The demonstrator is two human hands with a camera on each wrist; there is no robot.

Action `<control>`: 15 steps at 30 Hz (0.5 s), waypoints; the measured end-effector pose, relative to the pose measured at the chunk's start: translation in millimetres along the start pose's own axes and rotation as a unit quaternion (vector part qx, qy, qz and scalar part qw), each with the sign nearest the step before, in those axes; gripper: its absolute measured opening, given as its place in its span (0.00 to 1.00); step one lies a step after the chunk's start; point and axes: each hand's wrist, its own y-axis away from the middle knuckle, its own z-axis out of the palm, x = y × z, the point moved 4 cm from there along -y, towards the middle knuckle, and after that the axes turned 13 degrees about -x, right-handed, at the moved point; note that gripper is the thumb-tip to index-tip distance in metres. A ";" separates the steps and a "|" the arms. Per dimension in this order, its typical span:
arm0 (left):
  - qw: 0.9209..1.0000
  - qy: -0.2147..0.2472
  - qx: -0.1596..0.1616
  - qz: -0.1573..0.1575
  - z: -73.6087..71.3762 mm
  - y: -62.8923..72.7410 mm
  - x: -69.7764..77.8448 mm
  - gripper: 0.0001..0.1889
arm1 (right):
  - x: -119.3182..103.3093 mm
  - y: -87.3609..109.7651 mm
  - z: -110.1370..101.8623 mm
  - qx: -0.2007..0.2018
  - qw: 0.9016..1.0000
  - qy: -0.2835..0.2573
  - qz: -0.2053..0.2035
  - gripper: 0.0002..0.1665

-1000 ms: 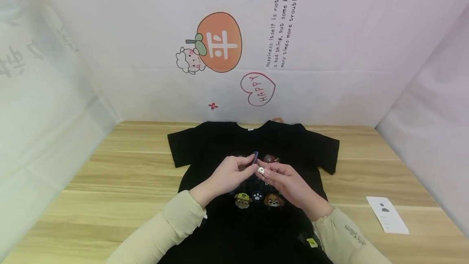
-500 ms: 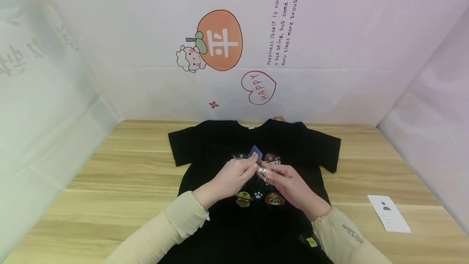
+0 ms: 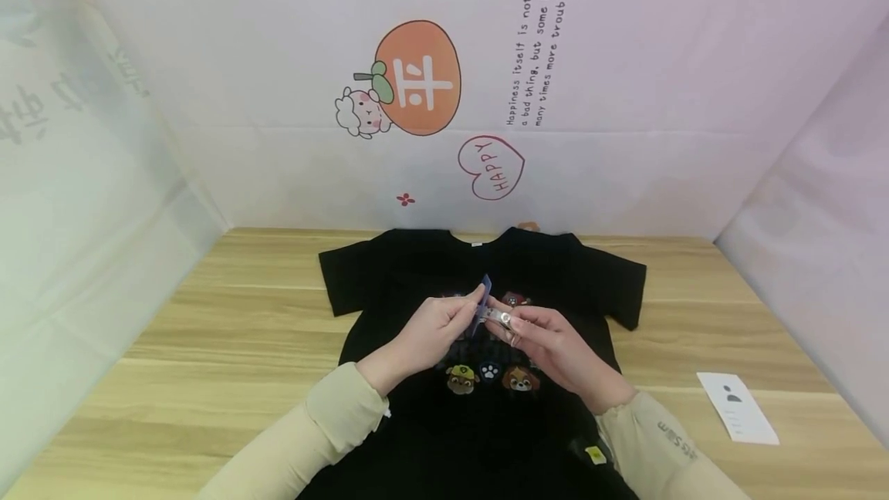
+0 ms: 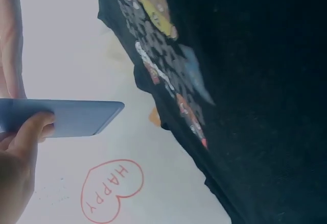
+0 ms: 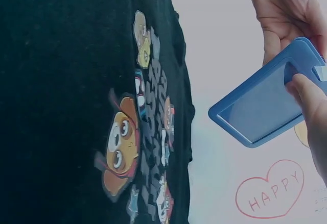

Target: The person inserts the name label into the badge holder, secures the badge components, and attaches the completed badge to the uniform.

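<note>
My left hand [image 3: 434,330] pinches a blue badge holder [image 3: 485,285] at its side. In the left wrist view my left thumb [image 4: 38,124] lies on the holder's face. The right wrist view shows its blue frame and clear window [image 5: 265,106]. My right hand [image 3: 556,349] pinches a clear strap with a metal snap [image 3: 505,320], at the holder's slotted end. The right thumb [image 5: 306,96] overlaps the window in the right wrist view. Both hands are over a black T-shirt [image 3: 479,438] with printed cartoon dogs, spread on the table. The strap's far end is hidden by fingers.
A white card [image 3: 738,407] with a printed person icon lies on the wooden table [image 3: 222,346] at the right. White printed cloth [image 3: 611,99] hangs behind the table and along both sides. A black object with a yellow label [image 3: 595,454] is at my right cuff.
The holder turned its face toward the head view, then back nearly edge-on. My right fingers and the metal snap shifted slightly right, and more of the clear strap shows. The shirt stays put.
</note>
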 end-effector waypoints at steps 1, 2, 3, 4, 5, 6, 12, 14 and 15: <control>1.000 0.002 -0.002 -0.001 0.4 -0.4 -0.6 0.20 | 0.1 -0.1 0.0 -0.001 1.000 0.001 0.002 0.19; 1.000 0.003 -0.003 -0.002 0.6 -0.1 -0.8 0.21 | 0.3 -0.2 0.0 -0.003 1.000 0.000 0.003 0.19; 1.000 0.004 -0.005 -0.005 0.7 0.5 -1.2 0.21 | 0.5 -0.3 -0.1 -0.005 1.000 0.000 0.002 0.19; 1.000 0.001 -0.002 -0.005 0.2 1.8 -0.8 0.21 | 0.5 -0.5 -0.1 -0.009 1.000 -0.002 -0.001 0.19; 1.000 -0.001 0.000 0.000 -0.2 2.2 -0.1 0.21 | 0.2 -1.0 -0.1 -0.011 1.000 -0.002 -0.005 0.20; 1.000 -0.004 0.000 0.003 -0.8 3.1 1.1 0.20 | -0.3 -1.4 -0.1 -0.013 1.000 -0.002 -0.008 0.20; 0.999 -0.026 -0.028 0.008 0.0 4.1 7.0 0.28 | -3.2 0.1 -1.5 -0.016 0.999 -0.038 -0.023 0.23; 0.998 -0.057 -0.033 0.005 1.5 4.9 7.9 0.32 | -2.4 1.5 -2.4 -0.021 0.998 -0.059 -0.033 0.24; 0.996 -0.080 -0.034 0.005 2.1 5.5 8.4 0.33 | -1.9 2.0 -3.0 -0.024 0.997 -0.069 -0.040 0.25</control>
